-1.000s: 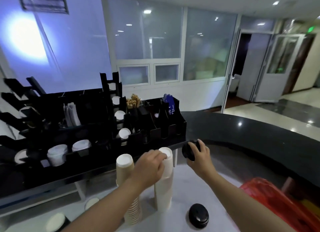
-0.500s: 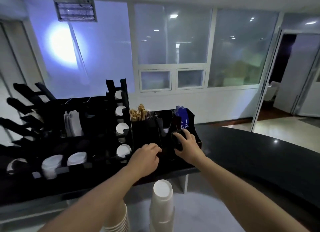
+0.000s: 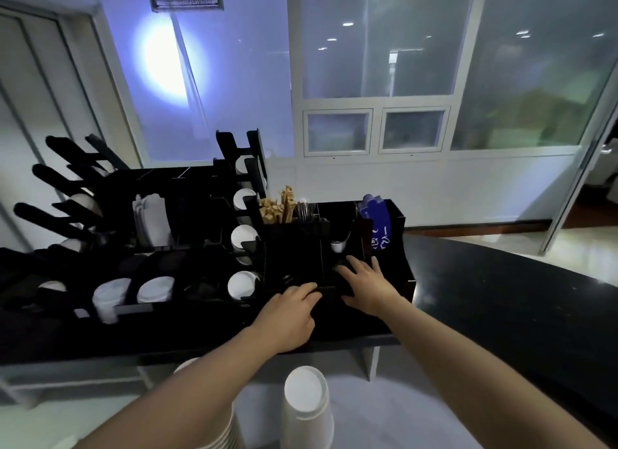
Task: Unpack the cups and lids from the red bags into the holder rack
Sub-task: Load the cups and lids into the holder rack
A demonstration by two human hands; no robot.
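1. Both hands have left the stacked white paper cups standing near the viewer and reached into the black compartmented holder rack on the dark counter; the black lid the right hand carried a second ago is now barely distinguishable in the dark right compartment, likely delivered.
2. The right hand lies with fingers spread, flat over that compartment; whether it touches the lid cannot be told.
3. The left hand, fingers loosely curled, rests on the rack's near divider edge, gripping nothing visible.

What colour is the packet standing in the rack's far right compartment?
Blue with white markings: the packet shows best in the head view.
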